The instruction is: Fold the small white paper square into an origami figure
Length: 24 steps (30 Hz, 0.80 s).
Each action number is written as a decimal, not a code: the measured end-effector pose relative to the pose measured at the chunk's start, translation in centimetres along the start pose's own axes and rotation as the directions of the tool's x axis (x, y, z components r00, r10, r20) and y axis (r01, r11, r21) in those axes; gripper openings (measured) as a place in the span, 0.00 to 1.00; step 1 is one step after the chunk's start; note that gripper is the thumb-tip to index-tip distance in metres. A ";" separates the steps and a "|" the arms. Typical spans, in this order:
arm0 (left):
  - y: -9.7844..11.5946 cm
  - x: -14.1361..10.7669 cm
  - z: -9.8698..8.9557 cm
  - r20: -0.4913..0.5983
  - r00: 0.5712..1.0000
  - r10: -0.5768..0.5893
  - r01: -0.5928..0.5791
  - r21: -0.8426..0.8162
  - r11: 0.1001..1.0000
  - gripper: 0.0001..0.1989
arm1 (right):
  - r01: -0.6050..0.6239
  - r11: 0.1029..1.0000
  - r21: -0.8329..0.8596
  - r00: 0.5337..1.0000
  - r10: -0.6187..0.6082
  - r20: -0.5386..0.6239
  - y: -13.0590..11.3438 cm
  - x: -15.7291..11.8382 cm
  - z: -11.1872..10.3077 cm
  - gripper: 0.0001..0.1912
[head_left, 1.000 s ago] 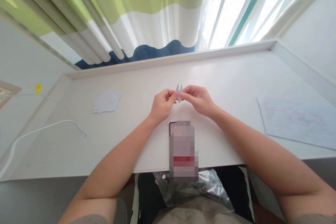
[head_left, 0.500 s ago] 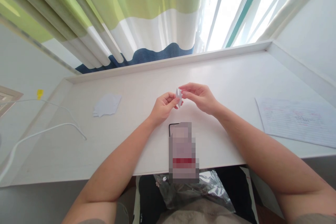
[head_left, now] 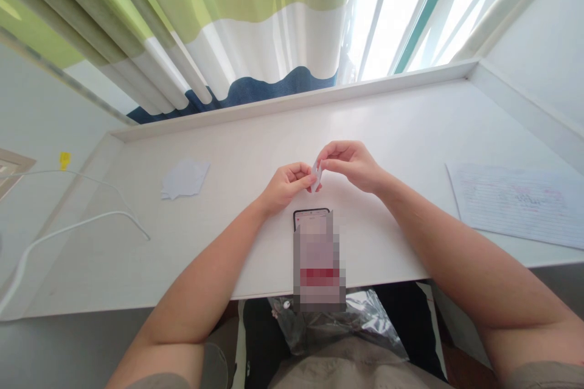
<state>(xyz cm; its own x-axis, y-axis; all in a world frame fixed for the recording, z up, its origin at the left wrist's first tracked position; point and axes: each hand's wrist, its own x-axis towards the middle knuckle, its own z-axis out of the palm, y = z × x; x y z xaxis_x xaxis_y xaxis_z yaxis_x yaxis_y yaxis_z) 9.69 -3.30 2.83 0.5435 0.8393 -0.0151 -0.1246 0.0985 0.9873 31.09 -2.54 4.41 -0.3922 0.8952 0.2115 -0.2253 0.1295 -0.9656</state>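
A small folded piece of white paper (head_left: 316, 175) is held up above the desk, between my two hands. My left hand (head_left: 291, 185) pinches its lower left side between thumb and fingers. The thumb and fingertips of my right hand (head_left: 350, 163) close on its upper right edge. Below the hands a phone (head_left: 312, 213) lies on the desk near the front edge, its screen mostly blurred out. To the left rests a loose stack of white paper pieces (head_left: 185, 179) with pointed edges.
Lined sheets with writing (head_left: 515, 200) lie on the right of the white desk (head_left: 228, 243). A white cable (head_left: 82, 225) crosses the left side, near a yellow tag (head_left: 64, 160). Clear plastic film (head_left: 374, 319) lies on my lap. Curtains (head_left: 274, 30) hang behind the desk's raised back edge.
My right fingertips, apart from the folded paper's top before, now grip its upper edge. Both hands and the paper have shifted slightly right. The camera view has tilted a little.
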 end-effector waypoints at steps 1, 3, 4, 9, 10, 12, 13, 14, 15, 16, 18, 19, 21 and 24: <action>0.0 0.0 -0.1 0.016 1.000 -0.006 0.007 -0.011 1.000 0.22 | -0.011 1.000 0.004 1.000 0.010 0.006 -0.1 0.0 0.0 0.08; -0.1 0.0 -0.4 0.050 0.998 -0.027 0.028 -0.031 0.999 0.22 | -0.032 0.999 0.002 0.999 0.032 0.013 -0.2 -0.1 0.0 0.06; -0.1 0.0 -0.5 0.066 0.997 -0.039 0.041 -0.037 0.998 0.22 | -0.044 0.999 0.000 0.999 0.044 0.015 -0.2 -0.1 -0.1 0.05; -0.1 0.0 -0.9 0.104 0.991 -0.085 0.088 -0.029 0.996 0.22 | -0.094 0.995 -0.016 0.995 0.095 0.027 0.1 0.0 -0.6 0.03; 0.0 0.0 -1.0 0.114 0.989 -0.096 0.100 -0.029 0.995 0.22 | -0.104 0.994 -0.026 0.994 0.105 0.032 0.2 0.0 -0.7 0.03; 0.1 -0.1 -1.1 0.147 0.982 -0.122 0.128 -0.029 0.991 0.22 | -0.115 0.992 -0.043 0.992 0.117 0.038 0.3 0.0 -0.8 0.03; 0.2 -0.1 -1.2 0.165 0.977 -0.134 0.140 -0.026 0.990 0.22 | -0.117 0.992 -0.046 0.992 0.119 0.043 0.3 0.0 -0.8 0.03; 0.4 -0.1 -1.2 0.181 0.973 -0.142 0.148 -0.021 0.989 0.21 | -0.119 0.992 -0.043 0.991 0.121 0.053 0.3 0.0 -0.8 0.04; 0.5 -0.2 -1.3 0.193 0.970 -0.147 0.152 -0.013 0.988 0.21 | -0.121 0.992 -0.035 0.990 0.123 0.068 0.3 -0.1 -0.8 0.04; 0.6 -0.2 -1.3 0.201 0.968 -0.149 0.153 -0.005 0.988 0.20 | -0.123 0.992 -0.026 0.988 0.125 0.087 0.3 -0.1 -0.7 0.05; 0.8 -0.2 -1.4 0.218 0.964 -0.153 0.155 0.010 0.988 0.20 | -0.127 0.992 -0.018 0.984 0.129 0.121 0.3 -0.1 -0.7 0.06; 0.9 -0.2 -1.4 0.226 0.961 -0.158 0.159 0.016 0.987 0.19 | -0.125 0.992 -0.020 0.984 0.126 0.129 0.3 -0.2 -0.7 0.06; 0.9 -0.2 -1.5 0.240 0.956 -0.168 0.169 0.018 0.985 0.19 | -0.108 0.994 -0.028 0.987 0.111 0.119 0.4 -0.2 -0.6 0.06; 0.8 -0.1 -1.4 0.216 0.963 -0.159 0.167 -0.020 0.986 0.19 | -0.062 0.997 -0.048 0.996 0.065 0.061 0.6 0.0 -0.4 0.06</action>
<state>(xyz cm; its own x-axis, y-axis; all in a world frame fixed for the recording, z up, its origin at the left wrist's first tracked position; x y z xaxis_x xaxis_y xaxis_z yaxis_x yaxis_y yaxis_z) 8.36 -2.56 3.36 0.7229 0.6772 -0.1374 -0.0486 0.2482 0.9675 31.33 -2.33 3.77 -0.4597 0.8740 0.1575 -0.1573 0.0944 -0.9830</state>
